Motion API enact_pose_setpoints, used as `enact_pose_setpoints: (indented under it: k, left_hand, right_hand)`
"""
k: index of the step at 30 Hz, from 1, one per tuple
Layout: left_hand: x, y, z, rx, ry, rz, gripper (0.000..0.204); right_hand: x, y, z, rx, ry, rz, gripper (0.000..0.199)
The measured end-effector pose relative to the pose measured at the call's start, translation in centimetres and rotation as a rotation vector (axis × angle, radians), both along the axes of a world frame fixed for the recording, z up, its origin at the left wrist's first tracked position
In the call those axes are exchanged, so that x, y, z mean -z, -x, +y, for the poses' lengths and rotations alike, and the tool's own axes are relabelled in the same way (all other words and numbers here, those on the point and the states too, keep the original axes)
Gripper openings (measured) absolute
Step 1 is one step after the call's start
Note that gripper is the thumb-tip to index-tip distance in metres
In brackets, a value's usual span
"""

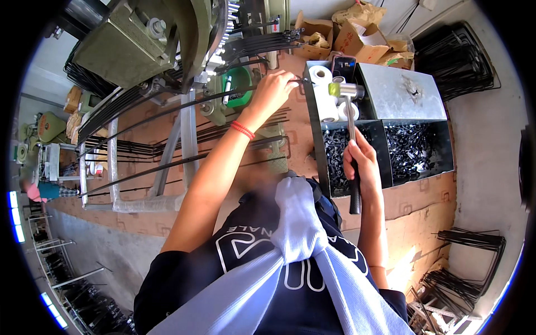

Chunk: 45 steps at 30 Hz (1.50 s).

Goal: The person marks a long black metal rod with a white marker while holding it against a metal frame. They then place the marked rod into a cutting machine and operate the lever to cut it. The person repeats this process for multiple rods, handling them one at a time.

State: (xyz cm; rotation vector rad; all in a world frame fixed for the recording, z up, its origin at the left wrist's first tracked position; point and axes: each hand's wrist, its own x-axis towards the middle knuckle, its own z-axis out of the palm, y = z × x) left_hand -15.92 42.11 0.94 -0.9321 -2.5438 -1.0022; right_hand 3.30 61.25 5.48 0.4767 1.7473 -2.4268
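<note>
One long, thin black rod [229,92]: it slanted up from the left toward the compartmented box, its right end in the left hand.
Left hand [273,92]: thumb and fingers pinched the rod near that end; a red bracelet [243,130] circled the wrist.
Right hand [364,161]: fingers were wrapped around the grip of a hammer, well apart from the left hand.
Hammer [351,117]: black grip, metal shaft, silver head with a yellow-green face pointing left; the head showed in front of the white rolls.
Compartmented dark grey metal box [317,131]: it stood to the right, with white rolls [327,106] and a dark phone [343,64] at its upper left, a dented grey metal sheet [402,92] beside them, and small black pieces [410,151] in the two near compartments.
Left side: more black rods lay across a pale metal frame [114,162], below a large olive-green machine [123,47].
Behind: brown cardboard boxes [357,42].
</note>
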Motion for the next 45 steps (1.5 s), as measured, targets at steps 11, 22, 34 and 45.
enact_pose_setpoints:
  k: [11,22,34,45]
  left_hand:
    - [-0.2,-0.1,0.0,-0.01,-0.002,-0.021,0.016]
    - [-0.3,-0.5,0.2,-0.02,-0.008,0.003,0.015]
    - [0.2,-0.5,0.7,0.01,0.192,0.22,0.017]
    - [-0.1,-0.5,0.9,-0.003,0.249,0.143,0.015]
  right_hand:
    - [0.9,2.1,-2.3,0.01,-0.024,0.045,0.04]
    - [0.7,3.0,-2.8,-0.04,-0.12,0.038,0.044]
    - [0.1,3.1,-2.5,-0.056,-0.044,0.009,0.043]
    - [1.7,2.7,-2.4,-0.016,-0.079,0.031,0.038]
